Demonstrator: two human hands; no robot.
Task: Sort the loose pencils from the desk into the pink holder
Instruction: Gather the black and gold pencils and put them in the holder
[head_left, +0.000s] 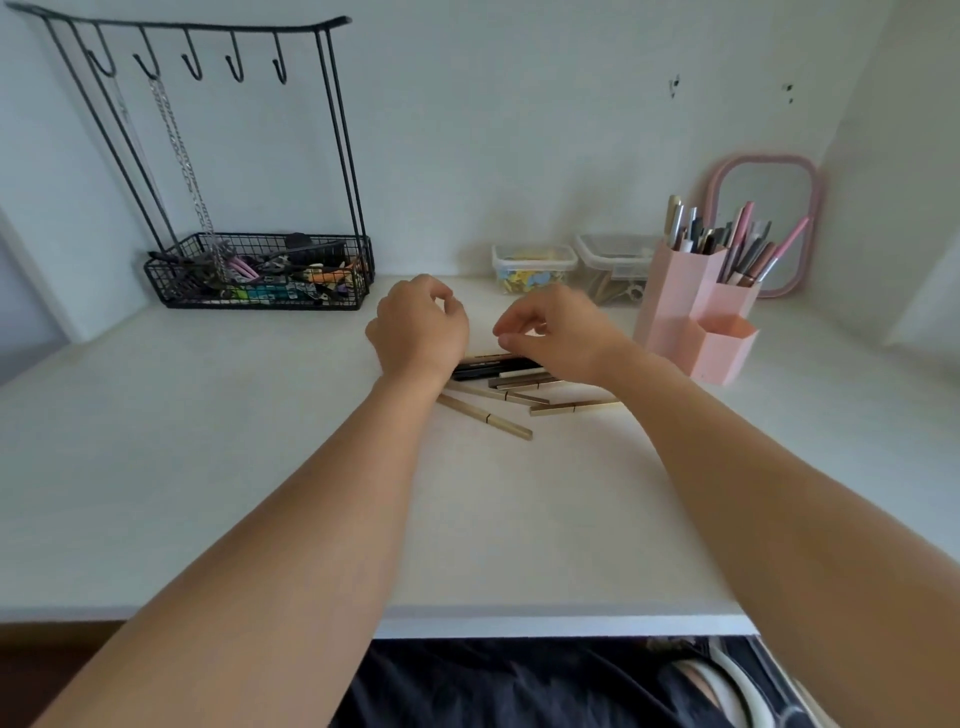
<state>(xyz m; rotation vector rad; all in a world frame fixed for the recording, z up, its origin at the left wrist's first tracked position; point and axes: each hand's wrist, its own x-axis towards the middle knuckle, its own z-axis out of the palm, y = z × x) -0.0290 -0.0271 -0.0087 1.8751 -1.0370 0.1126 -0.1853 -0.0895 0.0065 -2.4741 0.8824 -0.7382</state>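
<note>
Bare desk (260, 493) front edge, hands (421, 327) over loose pencils (514, 382)

Soft, even, cool daylight is cast, perhaps from the left; shadows are faint. Straight lines are bowed at the edges, and distant detail is slightly blurred.

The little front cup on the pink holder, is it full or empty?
Empty, as far as shows. The front cup of the pink holder has nothing poking out; the taller cups behind hold pens. Its bottom is hidden.
</note>
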